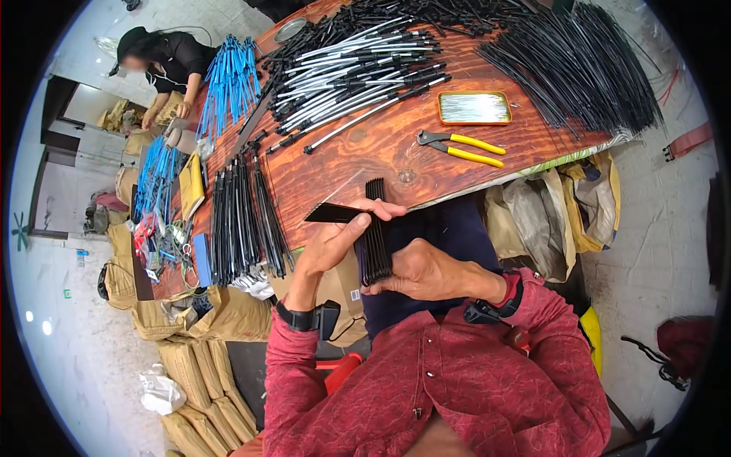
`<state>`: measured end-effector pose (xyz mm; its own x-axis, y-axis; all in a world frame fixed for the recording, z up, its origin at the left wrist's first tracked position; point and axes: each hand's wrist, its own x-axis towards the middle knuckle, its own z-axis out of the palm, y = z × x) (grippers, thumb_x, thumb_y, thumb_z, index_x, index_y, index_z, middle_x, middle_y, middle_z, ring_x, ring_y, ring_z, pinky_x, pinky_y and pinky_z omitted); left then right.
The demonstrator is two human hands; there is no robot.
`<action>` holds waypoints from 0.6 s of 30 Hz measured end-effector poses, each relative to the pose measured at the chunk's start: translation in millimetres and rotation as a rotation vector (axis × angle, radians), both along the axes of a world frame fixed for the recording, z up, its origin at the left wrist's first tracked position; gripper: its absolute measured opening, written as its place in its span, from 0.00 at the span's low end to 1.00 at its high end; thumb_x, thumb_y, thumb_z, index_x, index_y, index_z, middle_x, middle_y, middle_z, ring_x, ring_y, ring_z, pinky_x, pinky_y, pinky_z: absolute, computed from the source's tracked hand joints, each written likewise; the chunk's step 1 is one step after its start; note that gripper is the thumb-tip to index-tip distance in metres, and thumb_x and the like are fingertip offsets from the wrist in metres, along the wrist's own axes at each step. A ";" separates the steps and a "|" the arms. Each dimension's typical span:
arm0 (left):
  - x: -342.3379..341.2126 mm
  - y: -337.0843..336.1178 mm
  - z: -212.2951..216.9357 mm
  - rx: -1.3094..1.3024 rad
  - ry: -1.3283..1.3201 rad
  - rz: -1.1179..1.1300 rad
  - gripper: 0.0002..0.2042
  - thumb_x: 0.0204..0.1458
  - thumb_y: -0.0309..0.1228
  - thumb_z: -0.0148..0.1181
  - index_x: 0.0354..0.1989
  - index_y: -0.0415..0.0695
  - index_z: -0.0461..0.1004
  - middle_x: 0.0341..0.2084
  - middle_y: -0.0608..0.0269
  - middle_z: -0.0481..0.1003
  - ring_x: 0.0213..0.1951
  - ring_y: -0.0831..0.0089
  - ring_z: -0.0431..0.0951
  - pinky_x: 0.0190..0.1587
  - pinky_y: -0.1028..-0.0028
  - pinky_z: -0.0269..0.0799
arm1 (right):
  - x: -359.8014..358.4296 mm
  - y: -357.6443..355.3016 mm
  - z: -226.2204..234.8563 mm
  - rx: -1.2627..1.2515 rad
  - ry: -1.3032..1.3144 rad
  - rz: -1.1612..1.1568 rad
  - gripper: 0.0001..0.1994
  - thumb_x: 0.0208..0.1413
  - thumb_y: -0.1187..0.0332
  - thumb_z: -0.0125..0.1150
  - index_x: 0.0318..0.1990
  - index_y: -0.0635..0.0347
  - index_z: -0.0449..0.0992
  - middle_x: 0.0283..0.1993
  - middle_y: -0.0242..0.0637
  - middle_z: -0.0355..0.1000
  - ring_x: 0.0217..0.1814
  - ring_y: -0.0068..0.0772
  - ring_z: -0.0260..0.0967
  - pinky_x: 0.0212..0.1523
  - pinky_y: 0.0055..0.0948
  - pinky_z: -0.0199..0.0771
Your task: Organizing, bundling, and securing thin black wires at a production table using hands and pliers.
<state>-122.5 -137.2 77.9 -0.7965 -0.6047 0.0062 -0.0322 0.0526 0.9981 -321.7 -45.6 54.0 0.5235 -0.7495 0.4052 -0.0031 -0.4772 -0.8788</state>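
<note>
Above my lap, both of my hands are closed on a bundle of thin black ribs (374, 255), which look like umbrella ribs. My left hand (340, 238) grips its upper part, thumb on top, and a dark flat row of ribs (333, 212) sticks out leftward from under the fingers. At the lower end, my right hand (423, 271) pinches the bundle from the right side. Beyond my hands, on the wooden table (358, 164), lie cutting pliers (461, 146) with yellow handles. An orange-rimmed tray (439, 118) of thin pale pins rests behind them.
Silver rods (358, 72) with black fittings lie piled at the back. Long black rods (575, 68) cover the back right; upright-looking black bundles (240, 217) and blue bundles (231, 80) are at left. Sacks (533, 217) hang below the table edge. Another person (171, 65) works at far left.
</note>
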 end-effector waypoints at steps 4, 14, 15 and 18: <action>3.0 -1.1 21.3 0.006 -0.038 -0.109 0.19 0.68 0.38 0.46 0.56 0.39 0.74 0.62 0.48 0.73 0.66 0.55 0.69 0.70 0.57 0.59 | -0.1 1.6 12.0 0.162 -0.199 0.033 0.12 0.60 0.64 0.69 0.36 0.66 0.82 0.33 0.44 0.81 0.32 0.46 0.80 0.30 0.33 0.77; 6.7 1.0 21.2 -0.171 -0.136 -0.187 0.27 0.47 0.15 0.66 0.58 0.45 0.71 0.60 0.50 0.74 0.65 0.57 0.71 0.67 0.59 0.66 | 9.5 6.3 12.1 -0.058 -0.096 -0.017 0.09 0.61 0.66 0.67 0.45 0.58 0.82 0.35 0.38 0.82 0.34 0.43 0.81 0.33 0.35 0.79; 6.9 5.7 20.9 -0.199 -0.132 -0.171 0.26 0.48 0.15 0.66 0.58 0.44 0.71 0.60 0.49 0.74 0.64 0.57 0.72 0.67 0.59 0.66 | 12.8 8.0 9.7 -0.103 -0.070 -0.029 0.08 0.61 0.66 0.67 0.44 0.58 0.82 0.35 0.38 0.81 0.33 0.44 0.81 0.32 0.36 0.79; 4.9 25.1 11.1 -0.180 -0.102 -0.059 0.22 0.49 0.15 0.66 0.54 0.43 0.72 0.58 0.49 0.75 0.62 0.60 0.73 0.62 0.63 0.71 | 18.4 14.5 9.4 -0.160 -0.008 -0.056 0.08 0.60 0.62 0.67 0.42 0.55 0.81 0.29 0.39 0.78 0.31 0.48 0.78 0.29 0.41 0.76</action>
